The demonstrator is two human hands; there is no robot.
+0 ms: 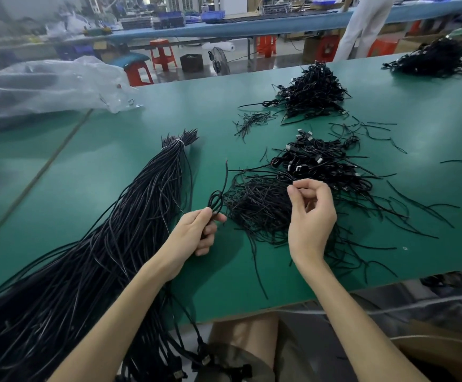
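**Left hand** (196, 232): grip closed on a small coiled cable (215, 201), with thumb and fingers pinching the loops at their base. One free end stands up from the coil. The coil is held just above the green worktop (152, 111), between the long cable bundle (114, 230) and the heap of loose ties (257, 210).

**Right hand** (311, 219): fingers curled, thumb and forefinger meeting over the heap. Whether a tie lies in this grip cannot be told.

**Hazards:** The loops are held at one point only, so a slackened pinch would probably let the coil spring open before a tie goes round it. The ties lie tangled, so lifting one may drag its neighbours along, perhaps toward the near edge, which several strands already reach.

**Room:** Bare worktop lies between the hands and ahead of the left hand. On the right, the coiled cables with plugs (320, 161) crowd close to the right hand. The bundle hems in the left wrist. A second heap (312, 92) and a plastic bag (45, 86) lie well apart.
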